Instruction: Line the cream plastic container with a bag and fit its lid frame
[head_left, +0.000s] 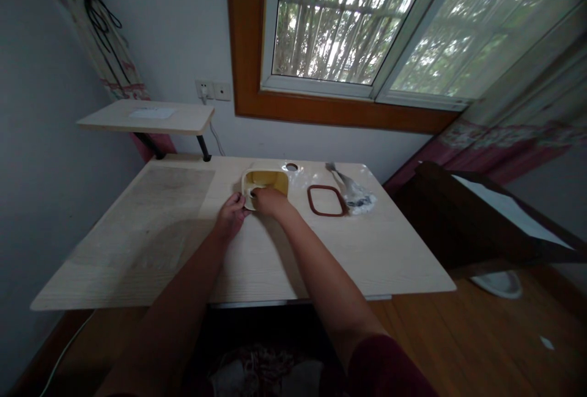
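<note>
A square box (pixel 276 178) with a pale rim and yellow inner walls stands on the light wooden desk. My left hand (pixel 230 216) grips its left side, with the thumb at the rim. Inside the box is my right hand (pixel 269 201), its fingers pressed together near the left part of the interior. A small dark spot shows at those fingertips, too small to name. To the right of the box lies a reddish-brown square ring (pixel 327 215) with rounded corners. Beside the ring is a crumpled clear plastic bag (pixel 360 198), with small dark things in it.
The desk (pixel 389 256) has a round cable hole (pixel 291 167) at the back. A raised shelf (pixel 183 120) with a paper on it stands at the back left. A translucent mat (pixel 151 219) covers the desk's left part. Dark furniture (pixel 495 238) stands at the right.
</note>
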Available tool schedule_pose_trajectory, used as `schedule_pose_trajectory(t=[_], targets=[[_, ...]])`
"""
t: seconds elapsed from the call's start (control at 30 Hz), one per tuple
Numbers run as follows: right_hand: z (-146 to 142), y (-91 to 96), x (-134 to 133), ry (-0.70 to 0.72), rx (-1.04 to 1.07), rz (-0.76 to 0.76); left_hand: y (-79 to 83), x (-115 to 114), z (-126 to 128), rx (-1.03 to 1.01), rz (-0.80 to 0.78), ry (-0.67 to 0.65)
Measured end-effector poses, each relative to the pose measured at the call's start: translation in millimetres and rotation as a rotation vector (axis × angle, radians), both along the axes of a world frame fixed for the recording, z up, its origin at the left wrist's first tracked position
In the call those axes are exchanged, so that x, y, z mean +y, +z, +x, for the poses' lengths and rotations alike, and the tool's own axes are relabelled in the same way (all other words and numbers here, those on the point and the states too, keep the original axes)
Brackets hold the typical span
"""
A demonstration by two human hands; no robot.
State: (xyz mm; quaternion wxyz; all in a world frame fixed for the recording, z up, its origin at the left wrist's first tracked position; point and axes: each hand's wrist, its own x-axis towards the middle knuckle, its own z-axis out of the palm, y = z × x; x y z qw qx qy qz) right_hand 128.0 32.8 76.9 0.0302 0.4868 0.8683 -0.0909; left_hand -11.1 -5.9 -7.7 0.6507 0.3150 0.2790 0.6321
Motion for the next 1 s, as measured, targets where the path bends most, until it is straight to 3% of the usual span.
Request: schedule_pose_trajectory(t=[0.27,0.73,1.0], targets=[[-0.9,3.0,-11.3,-0.01,-0.015,0.014,0.7,0.6,-0.1,-0.005,0.006,0.008],[-18.6,-3.1,16.7,-0.119,-0.045,-0.041,3.8,-0.8,1.3,0.017,0.012,0.001],[-12.8,-13.1,12.1,-0.117,0.008,0.036,7.0,-4.0,3.7,0.045,-0.011,0.014]])
